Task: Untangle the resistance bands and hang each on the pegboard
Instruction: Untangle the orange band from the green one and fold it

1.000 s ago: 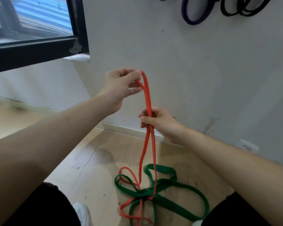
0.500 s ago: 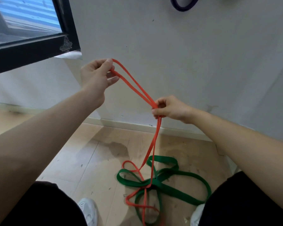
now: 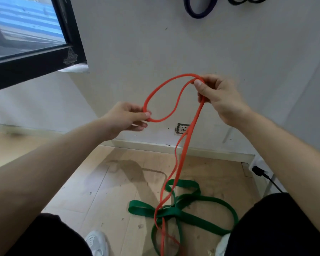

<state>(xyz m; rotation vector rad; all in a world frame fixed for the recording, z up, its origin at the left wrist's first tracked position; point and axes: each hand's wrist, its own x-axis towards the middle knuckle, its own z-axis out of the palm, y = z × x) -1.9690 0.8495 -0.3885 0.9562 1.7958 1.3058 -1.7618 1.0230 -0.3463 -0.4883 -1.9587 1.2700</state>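
A thin orange band (image 3: 183, 156) runs from my hands down to the floor. My left hand (image 3: 126, 119) pinches the lower end of an open orange loop. My right hand (image 3: 215, 95) grips the band higher up, where the loop closes and two strands drop. Those strands pass through a wide green band (image 3: 175, 212) lying knotted on the wooden floor. At the top of the wall hang a purple band (image 3: 198, 11) and black bands (image 3: 246, 0), cut off by the frame edge.
A dark window frame (image 3: 37, 61) juts out at upper left. A wall socket (image 3: 182, 128) sits low on the white wall, with a skirting board below. A black plug and cable (image 3: 260, 172) lie at the right. My white shoes (image 3: 98, 242) stand near the tangle.
My right hand has risen and moved right with the orange band. My left hand has dropped lower, and the band between them has opened into a loop. The floor end of the orange band has pulled straighter.
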